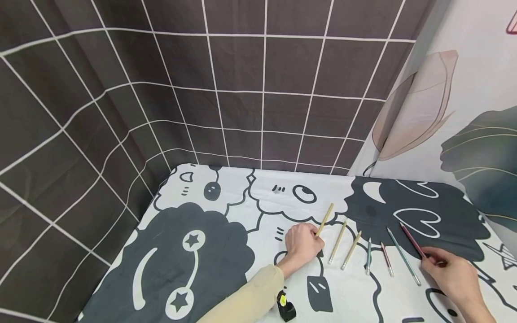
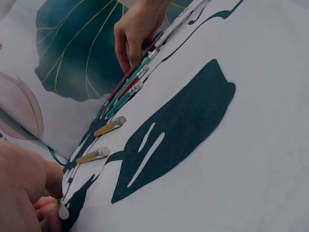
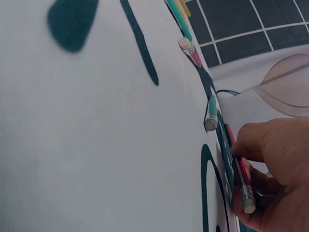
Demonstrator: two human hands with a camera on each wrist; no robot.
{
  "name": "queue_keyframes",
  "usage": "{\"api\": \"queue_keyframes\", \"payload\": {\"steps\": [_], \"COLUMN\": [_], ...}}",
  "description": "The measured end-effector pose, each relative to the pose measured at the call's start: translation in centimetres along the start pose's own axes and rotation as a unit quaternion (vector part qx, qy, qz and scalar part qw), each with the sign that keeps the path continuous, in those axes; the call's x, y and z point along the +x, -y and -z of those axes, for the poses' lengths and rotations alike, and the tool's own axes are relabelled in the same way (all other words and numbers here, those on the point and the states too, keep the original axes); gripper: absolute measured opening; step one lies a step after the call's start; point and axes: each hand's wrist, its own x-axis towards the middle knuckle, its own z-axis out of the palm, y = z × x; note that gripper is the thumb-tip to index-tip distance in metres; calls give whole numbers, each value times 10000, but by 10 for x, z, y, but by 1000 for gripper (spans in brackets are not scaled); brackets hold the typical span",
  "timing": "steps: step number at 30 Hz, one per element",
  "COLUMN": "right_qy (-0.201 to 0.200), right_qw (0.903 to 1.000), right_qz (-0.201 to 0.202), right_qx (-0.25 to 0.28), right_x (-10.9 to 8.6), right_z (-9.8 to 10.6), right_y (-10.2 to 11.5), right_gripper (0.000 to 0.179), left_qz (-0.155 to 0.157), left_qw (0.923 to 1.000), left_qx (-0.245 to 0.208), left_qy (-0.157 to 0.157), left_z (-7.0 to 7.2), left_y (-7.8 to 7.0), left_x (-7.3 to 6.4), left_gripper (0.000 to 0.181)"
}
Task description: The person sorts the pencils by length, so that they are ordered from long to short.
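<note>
My left hand (image 1: 303,244) pinches a yellow pencil (image 1: 325,218) at the left end of a row; its eraser end (image 2: 63,211) shows by the fingers in the left wrist view. At the right end, my right hand (image 1: 454,274) grips a dark red pencil (image 1: 412,239), its white eraser (image 3: 248,206) poking out of the fingers in the right wrist view. Between the hands lie two yellow pencils (image 1: 338,241), a short green pencil (image 1: 368,255), a short red pencil (image 1: 387,259) and a longer green pencil (image 1: 403,256). They lie apart, slightly fanned, eraser ends towards me.
A black-and-white cartoon cloth (image 1: 226,188) covers the table. Behind and to the left hangs a dark curtain (image 1: 238,107) with a white grid. On the right is a leaf-printed pale curtain (image 1: 432,98). Beside the left sleeve sits a small black object (image 1: 286,310) with a yellow patch.
</note>
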Motion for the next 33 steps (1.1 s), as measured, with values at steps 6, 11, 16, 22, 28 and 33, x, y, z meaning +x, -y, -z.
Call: {"api": "queue_keyframes", "payload": {"steps": [6,11,16,22,28,33], "right_qy": [-215,-414,-557,-525,-528,-494], "right_qw": [9997,9987,9970,9947,9928,9917], "right_qz": [-70,-124,-90,-15,-44,-142], "right_qx": [126,263,521,886,1074,1180], "right_x": [-2,-3,-7,-9,-9,-10], "right_z": [6,7,7,9,12,13], "right_y": [5,10,14,23,32,36], "right_gripper": [23,23,22,23,23,24], "left_qz": [110,284,478,687,865,1033], "left_qw": [9983,9960,9916,9845,9768,9713], "left_qx": [-418,-771,-1155,-1579,-1918,-2103], "left_qy": [-382,-350,-319,-341,-386,-406], "left_z": [5,9,13,19,23,24], "left_y": [1,1,4,6,7,9], "left_x": [1,1,-1,-1,0,0], "left_gripper": [12,11,10,8,10,11]}}
